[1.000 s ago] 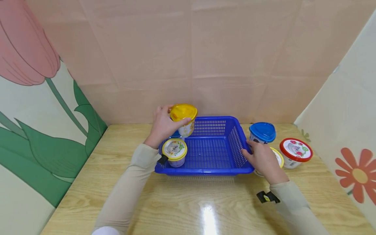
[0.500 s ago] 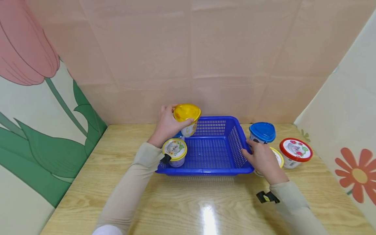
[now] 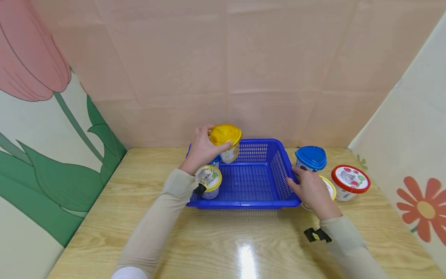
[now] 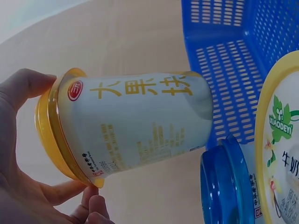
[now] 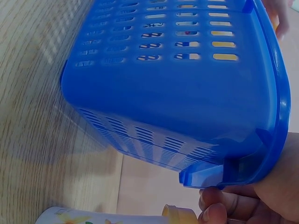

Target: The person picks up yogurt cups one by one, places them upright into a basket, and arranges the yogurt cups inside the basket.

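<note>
My left hand (image 3: 202, 150) grips a white yogurt cup with a yellow lid (image 3: 226, 135), thumb and fingers around the lid's edge. This cup overlaps the back left of the blue plastic basket (image 3: 244, 204) in the head view; in the left wrist view, its printed side (image 4: 135, 116) shows fully. Inside the basket, at the left, stand a yellow-rimmed tub (image 3: 209, 179) and a blue-lidded cup (image 4: 224, 182), the latter mostly hidden behind my left hand in the head view. My right hand (image 3: 312, 190) holds the basket's right rim, its fingers curled beneath the rim in the right wrist view.
To the right of the basket stand a blue-lidded cup (image 3: 311, 157), a red-lidded tub (image 3: 350, 180) and another yellow-rimmed tub (image 3: 329, 186), partly covered by my right hand. A wooden table (image 3: 115, 205) carries everything, with a plain backdrop (image 3: 223, 69) close behind the basket.
My left hand has moved a little to the right with the yellow-lidded cup, further over the basket. The right hand and the basket have stayed in place.
</note>
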The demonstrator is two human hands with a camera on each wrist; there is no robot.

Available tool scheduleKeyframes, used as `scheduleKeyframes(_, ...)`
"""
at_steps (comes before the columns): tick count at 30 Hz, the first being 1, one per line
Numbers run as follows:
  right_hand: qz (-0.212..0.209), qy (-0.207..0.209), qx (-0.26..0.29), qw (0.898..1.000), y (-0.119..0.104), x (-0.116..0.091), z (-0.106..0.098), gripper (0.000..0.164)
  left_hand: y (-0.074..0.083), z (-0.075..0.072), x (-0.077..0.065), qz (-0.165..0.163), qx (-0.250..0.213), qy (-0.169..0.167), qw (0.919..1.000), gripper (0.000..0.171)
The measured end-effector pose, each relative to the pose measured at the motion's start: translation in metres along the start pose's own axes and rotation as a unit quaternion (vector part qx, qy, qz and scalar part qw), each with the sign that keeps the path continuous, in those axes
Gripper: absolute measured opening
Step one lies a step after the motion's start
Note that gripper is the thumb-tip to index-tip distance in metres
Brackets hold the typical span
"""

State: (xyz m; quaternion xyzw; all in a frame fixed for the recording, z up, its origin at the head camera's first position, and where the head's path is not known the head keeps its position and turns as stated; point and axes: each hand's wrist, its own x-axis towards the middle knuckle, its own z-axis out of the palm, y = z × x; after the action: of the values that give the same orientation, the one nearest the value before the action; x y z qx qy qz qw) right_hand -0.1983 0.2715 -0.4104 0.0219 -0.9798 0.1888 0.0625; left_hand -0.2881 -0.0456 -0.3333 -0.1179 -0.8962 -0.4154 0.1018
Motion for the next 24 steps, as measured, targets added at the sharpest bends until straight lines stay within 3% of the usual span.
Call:
scheduleKeyframes(9, 0.004, 0.000, 0.000, 1.000, 0.000, -0.001, 0.001, 0.058, -0.002, 0.011, 0.004, -0.013, -0.008, -0.027, 0.9995, 0.084)
scheduleKeyframes(24, 0.007, -0.005, 0.000, 1.000, -0.001, 0.000, 0.001, 0.058, -0.012, 0.028, 0.009, -0.028, 0.024, -0.064, 0.9973, 0.085)
